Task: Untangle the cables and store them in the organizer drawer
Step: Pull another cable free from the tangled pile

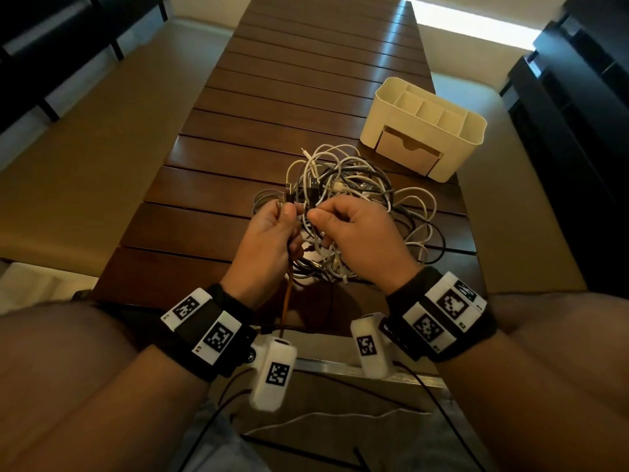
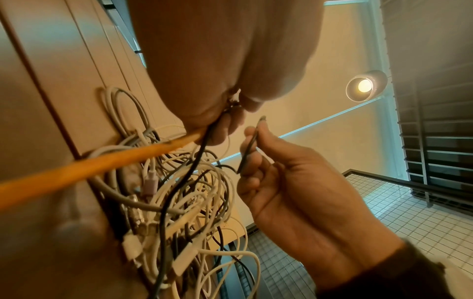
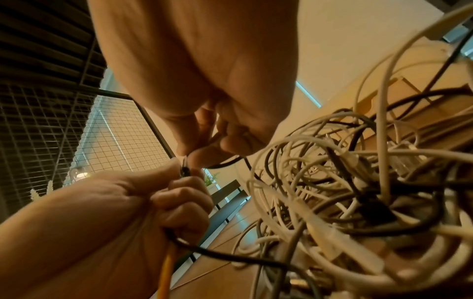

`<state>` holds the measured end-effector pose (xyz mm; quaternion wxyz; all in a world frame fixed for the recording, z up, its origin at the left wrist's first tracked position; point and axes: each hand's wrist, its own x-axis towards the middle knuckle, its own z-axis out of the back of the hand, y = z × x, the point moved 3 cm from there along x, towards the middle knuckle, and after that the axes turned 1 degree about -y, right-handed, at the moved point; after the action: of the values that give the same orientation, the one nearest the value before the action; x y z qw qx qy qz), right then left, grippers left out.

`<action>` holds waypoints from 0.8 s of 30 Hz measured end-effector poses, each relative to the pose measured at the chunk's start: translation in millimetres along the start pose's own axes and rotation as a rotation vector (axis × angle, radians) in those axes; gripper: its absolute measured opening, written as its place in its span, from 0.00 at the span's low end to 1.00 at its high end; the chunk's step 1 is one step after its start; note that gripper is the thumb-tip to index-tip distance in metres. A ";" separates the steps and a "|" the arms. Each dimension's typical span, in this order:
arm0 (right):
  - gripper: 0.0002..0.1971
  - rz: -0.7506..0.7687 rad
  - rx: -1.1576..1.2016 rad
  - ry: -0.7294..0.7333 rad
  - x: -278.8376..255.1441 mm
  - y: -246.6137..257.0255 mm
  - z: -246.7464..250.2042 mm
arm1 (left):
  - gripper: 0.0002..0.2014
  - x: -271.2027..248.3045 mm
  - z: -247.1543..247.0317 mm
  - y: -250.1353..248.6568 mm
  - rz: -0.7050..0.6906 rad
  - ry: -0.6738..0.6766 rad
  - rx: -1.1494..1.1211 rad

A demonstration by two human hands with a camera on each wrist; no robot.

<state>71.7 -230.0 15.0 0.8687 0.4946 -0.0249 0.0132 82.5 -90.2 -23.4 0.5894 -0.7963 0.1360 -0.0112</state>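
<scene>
A tangle of white, grey and black cables [image 1: 357, 199] lies on the brown slatted table [image 1: 204, 185], just beyond both hands. My left hand [image 1: 289, 212] grips an orange cable [image 1: 287, 298] and a black cable [image 2: 189, 172] in its curled fingers. Close beside it, my right hand [image 1: 316, 216] pinches the end of another thin black cable [image 2: 249, 149] between thumb and fingers, plug tip sticking up. The cream organizer [image 1: 469, 131] stands at the table's right edge behind the tangle, with its tan drawer [image 1: 405, 149] closed.
The table runs long and narrow away from me, with beige floor on both sides. The orange cable hangs down over the near table edge towards my lap. Dark furniture stands at the far left and right. A wire-mesh panel [image 2: 409, 222] shows in the wrist views.
</scene>
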 end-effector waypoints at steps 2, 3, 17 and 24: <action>0.08 -0.033 0.042 0.049 -1.4 -0.7 -6.1 | 0.11 -2.5 -2.2 -1.6 -0.018 0.033 0.035; 0.08 -0.033 0.025 0.064 -1.5 -1.5 -8.5 | 0.10 -3.6 -2.8 -2.0 -0.020 0.043 0.027; 0.12 0.210 -0.442 0.102 3.0 -14.1 -13.5 | 0.09 -1.9 4.3 -11.8 -0.099 -0.072 -0.113; 0.18 0.099 -0.643 0.256 10.4 -35.9 -0.5 | 0.12 -5.6 -1.6 -27.1 -0.171 -0.045 -0.380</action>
<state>83.8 -247.9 -15.5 0.9744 0.1884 0.0575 0.1086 82.3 -83.2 3.5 0.4286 -0.9017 0.0545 -0.0174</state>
